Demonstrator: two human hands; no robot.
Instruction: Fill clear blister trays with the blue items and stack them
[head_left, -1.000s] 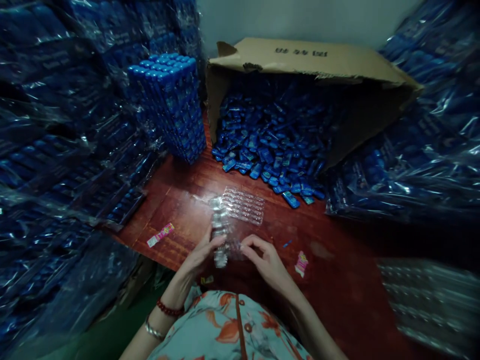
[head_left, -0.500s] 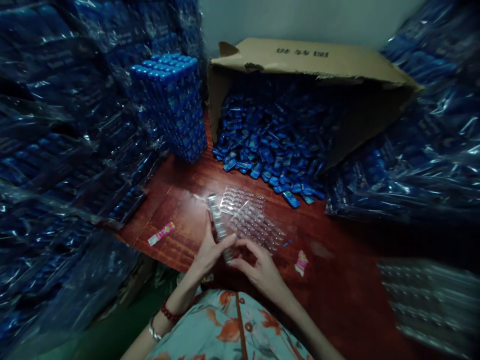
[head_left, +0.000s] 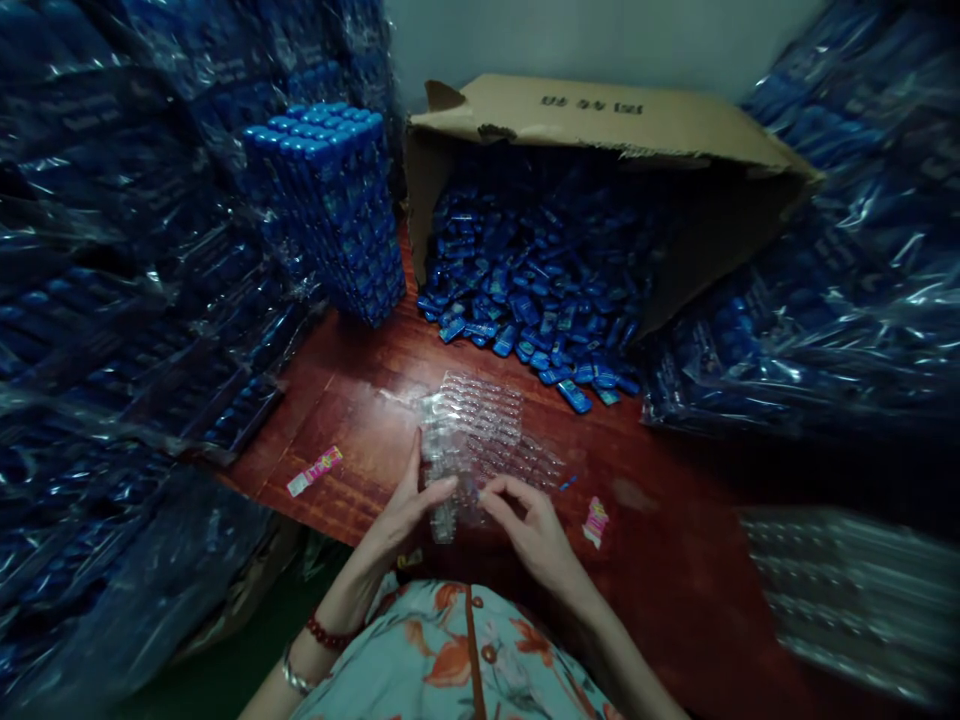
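Note:
My left hand (head_left: 399, 518) grips the left side of a small stack of clear plastic blister trays (head_left: 442, 515), its thumb lying across the near part. My right hand (head_left: 534, 528) pinches thumb and fingers together at the right edge of a clear sheet from this stack; the sheet is smeared, so its outline is hard to follow. Just beyond, another clear blister tray (head_left: 491, 400) lies flat on the reddish wooden table (head_left: 352, 400). One more clear tray (head_left: 521, 458) rests there, partly behind the held ones.
A cardboard box (head_left: 570, 110) lies on its side, spilling small blue packs (head_left: 517, 310). Left of it stands a tall stack of filled blue trays (head_left: 330, 210). Plastic-wrapped blue goods rise on both sides. Clear trays (head_left: 847, 590) sit at right; pink wrappers (head_left: 595, 522) lie nearby.
The held trays have turned from edge-on to flatter, with their cavities now showing. My right hand has moved slightly right, away from my left thumb, drawing a clear sheet's edge with it.

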